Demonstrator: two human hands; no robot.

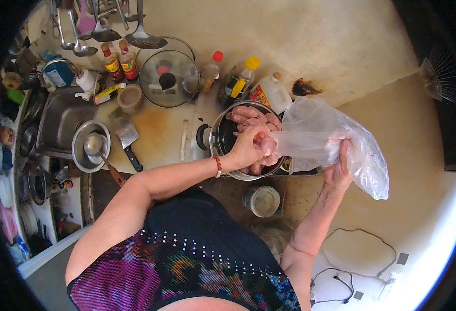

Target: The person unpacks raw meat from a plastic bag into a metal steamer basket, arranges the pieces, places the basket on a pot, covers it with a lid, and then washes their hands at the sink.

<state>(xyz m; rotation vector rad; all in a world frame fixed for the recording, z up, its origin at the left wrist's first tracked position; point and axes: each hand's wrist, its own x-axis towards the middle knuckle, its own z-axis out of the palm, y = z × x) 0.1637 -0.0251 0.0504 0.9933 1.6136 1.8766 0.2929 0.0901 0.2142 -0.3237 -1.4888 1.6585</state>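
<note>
My left hand [247, 147], with a beaded bracelet at its wrist, is over a steel pot [213, 142]. Its fingers curl around a pink piece of raw meat [267, 146]. More plump, sausage-shaped raw meat [247, 113] lies in the pot, partly covered by my hand. To the right, my right hand [338, 163] grips a clear plastic bag [309, 116]. One stretched part of the bag reaches from that hand to the meat at my left fingers. Whether the left fingers also touch the plastic is hard to tell.
A cleaver [128, 136] lies on the cutting board [158, 134], left of the pot. Beyond are a steel bowl with a ladle [92, 144] and a sink [68, 112]. Bottles [245, 77] and a glass lid [168, 93] stand behind. A bucket [265, 201] sits below the counter.
</note>
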